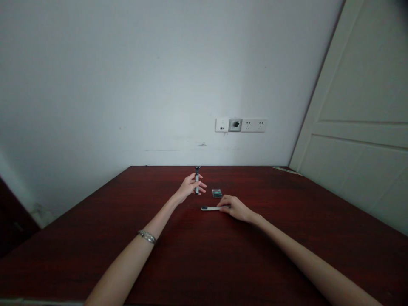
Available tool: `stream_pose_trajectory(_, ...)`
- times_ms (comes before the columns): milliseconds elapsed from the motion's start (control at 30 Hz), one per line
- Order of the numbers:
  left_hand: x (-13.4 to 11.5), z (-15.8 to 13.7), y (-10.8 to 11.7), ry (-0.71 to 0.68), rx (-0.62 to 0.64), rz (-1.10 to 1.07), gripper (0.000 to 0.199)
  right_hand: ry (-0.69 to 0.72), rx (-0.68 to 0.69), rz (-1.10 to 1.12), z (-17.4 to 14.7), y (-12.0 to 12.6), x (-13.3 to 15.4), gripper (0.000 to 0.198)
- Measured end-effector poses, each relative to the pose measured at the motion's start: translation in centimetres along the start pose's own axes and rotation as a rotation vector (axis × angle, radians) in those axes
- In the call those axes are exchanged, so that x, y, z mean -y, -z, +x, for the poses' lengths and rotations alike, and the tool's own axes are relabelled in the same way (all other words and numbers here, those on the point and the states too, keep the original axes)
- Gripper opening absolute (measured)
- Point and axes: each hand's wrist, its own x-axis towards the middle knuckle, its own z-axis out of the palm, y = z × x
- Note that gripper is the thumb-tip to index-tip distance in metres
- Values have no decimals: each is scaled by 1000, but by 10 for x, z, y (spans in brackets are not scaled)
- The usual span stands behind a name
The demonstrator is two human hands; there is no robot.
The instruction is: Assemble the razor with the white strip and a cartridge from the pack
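My left hand (190, 186) grips a razor (197, 183) with a pale handle, held upright with its dark head at the top. Some fingers of that hand are spread beyond the handle. On the right, my right hand (235, 208) has its fingers closed on a slim white handle (210, 208) with a dark end, lying sideways at table level. Its right part is covered by the fingers, so I cannot tell whether it carries a head. Just beyond my right hand, a small clear case (216, 193) with green contents rests on the table.
The dark red wooden table (197, 263) reaches back to a white wall (159, 85). Sockets and switches (253, 125) are set in the wall. A pale panelled door (360, 127) stands along the right side. A metal bracelet (147, 236) circles my left wrist.
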Motion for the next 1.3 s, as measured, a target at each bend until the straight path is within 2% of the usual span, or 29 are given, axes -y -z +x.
stream_pose_trajectory(267,3,2,-2,10,20,16,26,-37,16,17,5,5,-4,20)
stream_pose_trajectory(467,9,5,-5,24,48,14,28,-75,-91,-98,31,29,-27,18)
stream_pose_trajectory(567,12,9,-6,32,58,25,27,-61,-82,-194,46,34,-37,20)
stream_pose_trajectory(767,15,18,-8,15,59,32,25,-3,-32,-284,64,25,-43,23)
stream_pose_trajectory(900,18,22,-10,8,64,35,25,-51,-5,-310,67,20,-46,22)
stream_pose_trajectory(1300,28,25,-10,17,93,55,19,-50,-37,-266,67,13,-48,20)
